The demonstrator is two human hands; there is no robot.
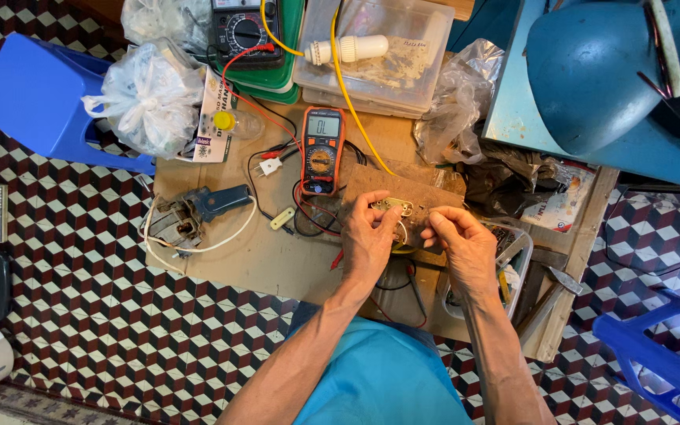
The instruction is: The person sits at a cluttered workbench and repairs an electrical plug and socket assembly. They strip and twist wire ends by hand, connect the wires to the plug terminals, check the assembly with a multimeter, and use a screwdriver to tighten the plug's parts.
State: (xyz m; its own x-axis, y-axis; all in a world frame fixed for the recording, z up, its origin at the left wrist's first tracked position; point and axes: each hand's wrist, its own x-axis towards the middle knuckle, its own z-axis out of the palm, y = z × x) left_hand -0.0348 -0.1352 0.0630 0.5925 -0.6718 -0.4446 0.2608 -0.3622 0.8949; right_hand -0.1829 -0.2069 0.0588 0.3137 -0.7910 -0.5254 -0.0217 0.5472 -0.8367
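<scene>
My left hand [367, 240] curls upward over the workbench [253, 256], thumb and fingertips pinching a small brass-coloured metal part [392, 206] just below the orange multimeter [322, 149]. My right hand [462, 244] bends in beside it, thumb and forefinger closed on something too small to make out, near the clear plastic tray [517, 252].

The floor [80, 315] bears a cube pattern in dark red, black and white. An orange multimeter [322, 149] with red and black leads lies on the brown tabletop [261, 260], a yellow wire [356, 102] beyond it. Blue stools [49, 98] stand far left and near right.
</scene>
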